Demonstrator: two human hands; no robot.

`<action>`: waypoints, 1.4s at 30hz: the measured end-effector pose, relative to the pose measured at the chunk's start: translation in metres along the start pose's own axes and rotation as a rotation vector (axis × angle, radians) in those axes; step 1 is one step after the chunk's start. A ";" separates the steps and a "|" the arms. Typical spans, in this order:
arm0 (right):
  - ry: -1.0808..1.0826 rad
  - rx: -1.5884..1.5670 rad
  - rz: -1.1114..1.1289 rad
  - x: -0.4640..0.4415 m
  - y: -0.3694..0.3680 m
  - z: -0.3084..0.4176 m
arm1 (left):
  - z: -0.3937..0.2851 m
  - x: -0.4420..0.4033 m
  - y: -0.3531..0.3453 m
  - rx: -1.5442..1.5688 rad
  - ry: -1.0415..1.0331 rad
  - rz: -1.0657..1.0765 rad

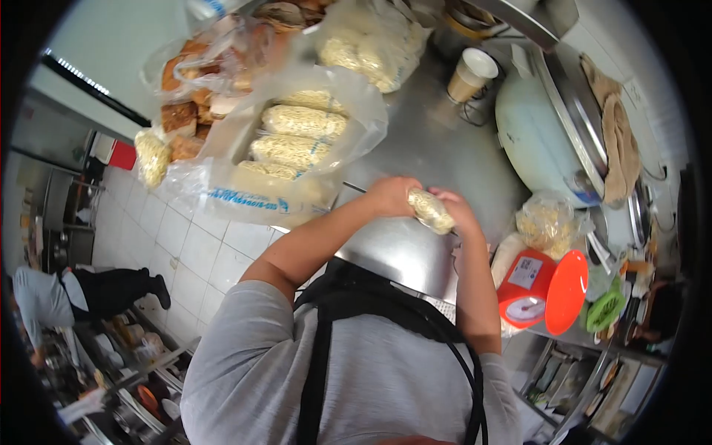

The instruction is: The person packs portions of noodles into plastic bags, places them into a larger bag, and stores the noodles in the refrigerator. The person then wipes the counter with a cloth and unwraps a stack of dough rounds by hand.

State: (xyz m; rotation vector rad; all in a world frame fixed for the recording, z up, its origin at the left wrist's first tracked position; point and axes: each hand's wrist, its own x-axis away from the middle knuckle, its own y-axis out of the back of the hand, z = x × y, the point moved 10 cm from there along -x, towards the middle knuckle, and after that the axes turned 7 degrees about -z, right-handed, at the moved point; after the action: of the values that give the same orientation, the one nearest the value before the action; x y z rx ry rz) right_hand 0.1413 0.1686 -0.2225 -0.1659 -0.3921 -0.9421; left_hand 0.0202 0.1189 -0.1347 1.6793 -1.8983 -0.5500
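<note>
A small clear packet of pale noodles (430, 211) is held between my two hands over the steel counter (415, 141). My left hand (394, 196) is closed around the packet's left end. My right hand (456, 210) grips its right side, and some of its fingers are hidden behind it. To the upper left, a large open plastic bag (248, 185) with blue print holds several similar noodle packets (304, 120). Another noodle packet (153, 157) lies by the bag's left side.
Bags of browned chunks (185, 119) and more noodles (363, 55) lie farther back. A paper cup (472, 74) stands near a large round vessel (545, 122). At right are an orange scale (526, 285) and a bagged yellowish food (549, 222). Another person (81, 297) stands at far left.
</note>
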 end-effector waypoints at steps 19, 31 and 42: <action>0.949 0.258 0.123 0.073 -0.249 0.320 | -0.055 0.203 0.251 -1.101 -0.175 -0.101; 0.662 1.072 0.646 0.032 -0.367 0.211 | -0.128 0.210 0.270 -0.841 -0.913 -0.556; 0.644 1.148 0.475 0.011 -0.367 0.205 | -0.116 0.207 0.291 -0.724 -1.013 -0.740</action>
State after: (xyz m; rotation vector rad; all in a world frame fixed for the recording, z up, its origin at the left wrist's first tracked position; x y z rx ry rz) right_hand -0.2036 0.0100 -0.0414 1.0305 -0.2228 -0.1653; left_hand -0.1448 -0.0390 0.1626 1.6236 -1.1669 -2.3877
